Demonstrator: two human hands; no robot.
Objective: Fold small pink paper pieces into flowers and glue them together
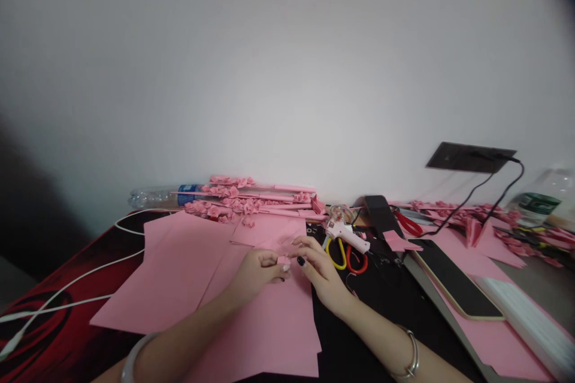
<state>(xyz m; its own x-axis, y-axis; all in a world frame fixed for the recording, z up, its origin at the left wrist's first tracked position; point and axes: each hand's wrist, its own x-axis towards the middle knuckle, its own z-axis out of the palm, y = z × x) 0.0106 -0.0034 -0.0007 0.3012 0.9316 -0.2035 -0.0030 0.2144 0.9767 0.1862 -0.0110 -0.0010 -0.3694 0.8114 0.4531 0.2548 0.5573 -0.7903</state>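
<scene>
Between the fingers of my left hand (258, 274) is a small folded piece of pink paper (283, 260), pinched by thumb and forefinger. My right hand (318, 269) comes in from the other side, its fingers bent and closed at the right end of that piece. What its fingertips grip is partly hidden. Both hands are just above large pink paper sheets (265, 329), which lie overlapped on the table. Another pink sheet (179, 263) spreads out to the left.
Pink paper flowers (233, 206) lie along the wall beside a plastic bottle (157, 196). On the right are a glue gun (345, 233), scissors with yellow and red handles (357, 260), a phone (458, 278) and a white strip-like bundle (525, 317). White cables (67, 305) cross the left side.
</scene>
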